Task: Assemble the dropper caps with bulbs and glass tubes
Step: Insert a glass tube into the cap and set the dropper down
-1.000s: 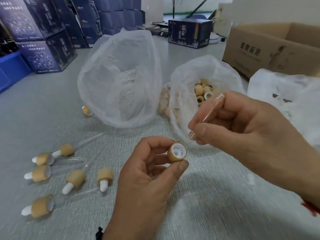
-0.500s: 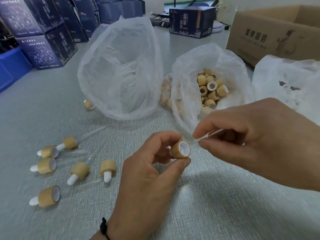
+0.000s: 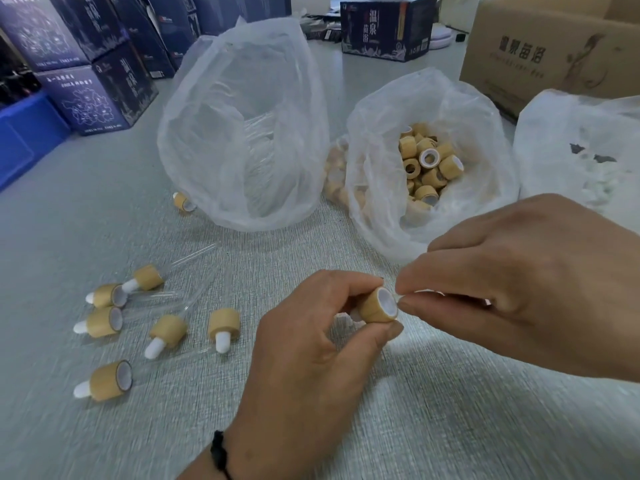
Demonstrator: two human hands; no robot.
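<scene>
My left hand (image 3: 311, 348) pinches a bamboo-coloured dropper cap (image 3: 375, 306) between thumb and forefinger, its white-lined open end turned to the right. My right hand (image 3: 519, 289) pinches a clear glass tube (image 3: 424, 293), whose tip sits at the cap's opening; most of the tube is hidden by my fingers. Several assembled droppers (image 3: 107, 322) with white bulbs and glass tubes lie on the table to the left.
Three plastic bags stand behind my hands: one with glass tubes (image 3: 249, 133), one with loose caps (image 3: 427, 161), one with white bulbs (image 3: 585, 157). A stray cap (image 3: 182, 201) lies by the left bag. Dark blue boxes (image 3: 100, 88) and a cardboard carton (image 3: 550, 53) line the back.
My right hand has lowered the glass tube from above the cap down to its opening. The hands have closed together, and the cap has tilted to face the tube.
</scene>
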